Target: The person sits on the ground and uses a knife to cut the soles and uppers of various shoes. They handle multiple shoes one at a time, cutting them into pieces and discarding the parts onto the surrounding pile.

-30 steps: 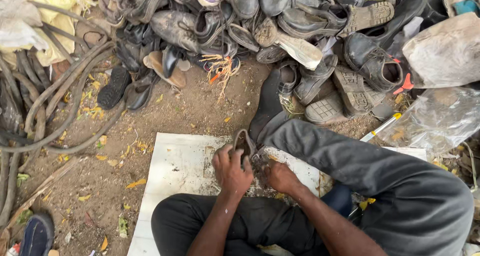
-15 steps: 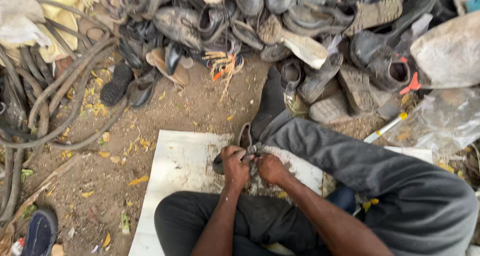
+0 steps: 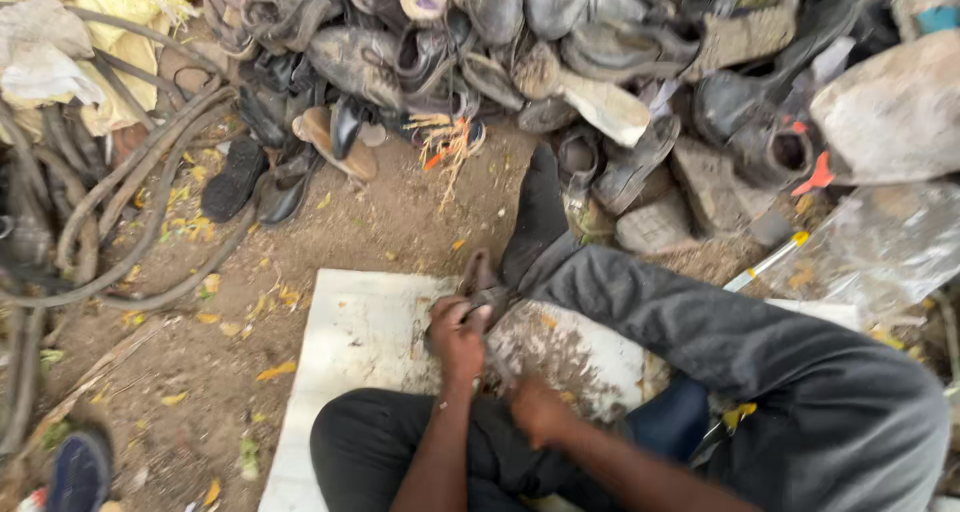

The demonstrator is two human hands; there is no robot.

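**Inspector:** Shoe (image 3: 482,284) first. Where is it in the head view?

**Operator:** I see it on the upper edge of the white board (image 3: 350,342), just beside the outstretched foot (image 3: 538,217) in a dark sock. It is small, brownish and worn, and partly covered by the left hand (image 3: 458,334).

**Inspector:** State of the hands?

**Operator:** The left hand is closed on the shoe, fingers curled over its near end. The right hand (image 3: 537,409) sits lower, close to the lap, drawn into a fist. A thin dark line seems to run from it up toward the shoe, but I cannot tell what it grips. The two hands are apart.

**Inspector:** Surroundings?

**Operator:** The board lies on bare dirt strewn with yellow leaves and is smeared with mud near the hands. A grey trouser leg (image 3: 720,342) crosses its right part. A pile of old shoes (image 3: 520,42) fills the top of the view. Thick hoses (image 3: 120,212) curve along the left. Clear plastic bags (image 3: 880,242) lie at right, with a yellow-tipped tube (image 3: 765,262) beside them. One blue shoe (image 3: 78,469) sits at lower left.
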